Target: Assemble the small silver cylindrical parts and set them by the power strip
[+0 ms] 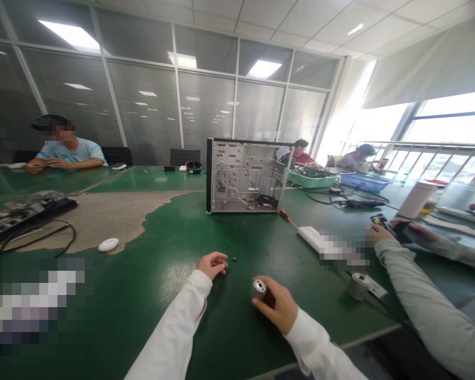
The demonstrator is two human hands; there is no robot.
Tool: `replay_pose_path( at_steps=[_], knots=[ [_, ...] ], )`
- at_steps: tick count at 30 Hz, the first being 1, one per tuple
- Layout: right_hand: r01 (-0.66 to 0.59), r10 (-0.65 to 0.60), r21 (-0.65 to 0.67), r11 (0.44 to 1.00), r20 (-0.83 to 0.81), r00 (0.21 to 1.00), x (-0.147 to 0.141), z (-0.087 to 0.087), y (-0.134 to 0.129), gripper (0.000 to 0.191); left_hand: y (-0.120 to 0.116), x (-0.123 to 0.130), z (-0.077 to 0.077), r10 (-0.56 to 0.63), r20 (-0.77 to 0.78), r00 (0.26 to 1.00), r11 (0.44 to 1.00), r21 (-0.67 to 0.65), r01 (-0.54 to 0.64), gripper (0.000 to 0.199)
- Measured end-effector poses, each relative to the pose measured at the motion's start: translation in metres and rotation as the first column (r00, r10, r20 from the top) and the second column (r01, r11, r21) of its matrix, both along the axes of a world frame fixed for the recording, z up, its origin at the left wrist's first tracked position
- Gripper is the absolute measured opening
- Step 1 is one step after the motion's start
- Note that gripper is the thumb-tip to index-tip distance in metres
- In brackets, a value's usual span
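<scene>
My right hand [277, 305] is wrapped round a small silver cylindrical object [259, 287], whose round top faces up and has a dark hole. My left hand [212, 264] rests on the green table [162, 306] to its left, fingers loosely curved and apart, holding nothing. Just past its fingertips lies a tiny dark piece [234, 259]. Farther forward an open metal computer case [245, 179] stands upright, with cables inside it. An orange-handled screwdriver [285, 215] lies by the case's lower right corner.
Left are a white oval object [108, 244], a black cable [74, 232] and electronic parts [24, 216]. A white power strip [312, 240], a metal cylinder [359, 286] and a person's sleeves [415, 295] are right. Green [314, 181] and blue baskets [364, 182] stand behind.
</scene>
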State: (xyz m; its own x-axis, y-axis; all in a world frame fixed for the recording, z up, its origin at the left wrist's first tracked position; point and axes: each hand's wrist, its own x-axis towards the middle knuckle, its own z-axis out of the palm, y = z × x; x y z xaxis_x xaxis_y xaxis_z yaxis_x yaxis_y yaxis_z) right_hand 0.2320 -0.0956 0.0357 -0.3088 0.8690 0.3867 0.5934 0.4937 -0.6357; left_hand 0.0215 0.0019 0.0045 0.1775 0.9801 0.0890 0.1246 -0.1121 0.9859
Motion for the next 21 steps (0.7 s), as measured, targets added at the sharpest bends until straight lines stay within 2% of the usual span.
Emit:
replay_pose_path(
  at_steps=[3,5,7,10,12,14,16,21],
  knots=[
    [0.24,-0.241,0.014,0.971,0.035,0.97,0.047,-0.014,-0.019,0.038,0.003,0.0,-0.003,0.006,0.005,1.0,1.0,-0.004,-0.006,0.019],
    [0.487,-0.489,0.075,0.87,0.013,0.872,0.081,-0.025,-0.028,0.042,0.004,0.001,-0.004,0.0,0.005,1.0,1.0,-0.002,0.0,0.018],
    [0.656,-0.663,0.122,0.745,0.028,0.748,0.116,-0.034,-0.034,0.047,0.004,0.001,-0.005,-0.002,0.007,1.0,1.0,0.003,0.002,0.017],
    [0.794,-0.81,0.158,0.586,0.097,0.578,0.166,-0.043,-0.039,0.051,0.004,0.001,-0.006,0.002,0.0,1.0,1.0,0.008,-0.002,0.017],
    [0.835,-0.844,0.141,0.532,0.166,0.51,0.196,-0.046,-0.038,0.051,0.004,0.002,-0.006,0.004,-0.005,1.0,1.0,0.011,-0.004,0.017],
    [0.849,-0.85,0.127,0.514,0.214,0.482,0.218,-0.049,-0.033,0.051,0.004,0.002,-0.005,0.007,-0.007,1.0,1.0,0.013,-0.007,0.016],
    [0.845,-0.842,0.123,0.521,0.236,0.485,0.233,-0.052,-0.027,0.052,0.003,0.001,-0.005,0.007,-0.007,1.0,1.0,0.016,-0.007,0.016],
    [0.815,-0.816,0.147,0.561,0.262,0.515,0.237,-0.054,-0.013,0.057,0.003,0.001,-0.004,0.006,-0.01,1.0,1.0,0.015,-0.006,0.016]
  ],
)
